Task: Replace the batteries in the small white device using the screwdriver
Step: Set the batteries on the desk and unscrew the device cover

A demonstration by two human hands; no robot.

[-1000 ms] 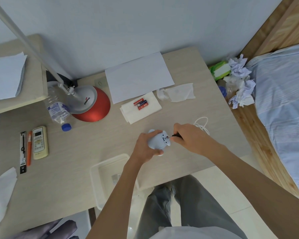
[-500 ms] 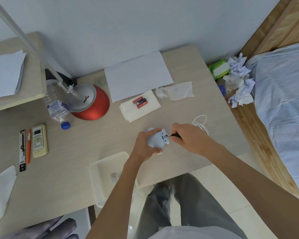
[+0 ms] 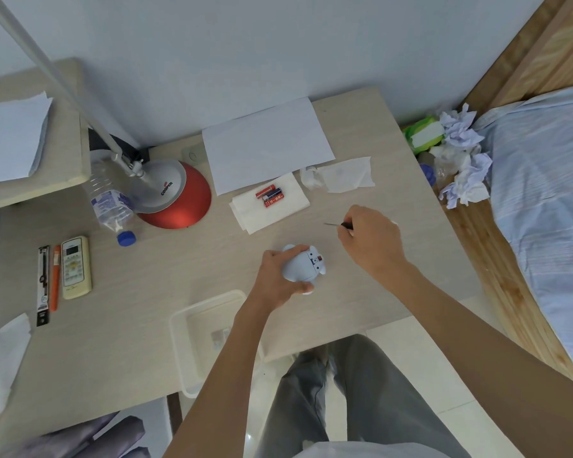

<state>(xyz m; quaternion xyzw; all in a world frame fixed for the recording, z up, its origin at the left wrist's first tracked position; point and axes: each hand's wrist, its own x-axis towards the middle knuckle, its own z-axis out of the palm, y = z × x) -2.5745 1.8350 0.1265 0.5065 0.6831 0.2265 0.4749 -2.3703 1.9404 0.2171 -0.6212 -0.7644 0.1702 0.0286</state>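
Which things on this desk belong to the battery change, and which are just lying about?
Belong: small white device, gripped by the left hand; screwdriver, in the right hand; batteries on the napkin.
Lying about: lamp, remote control, water bottle, sheet of paper.
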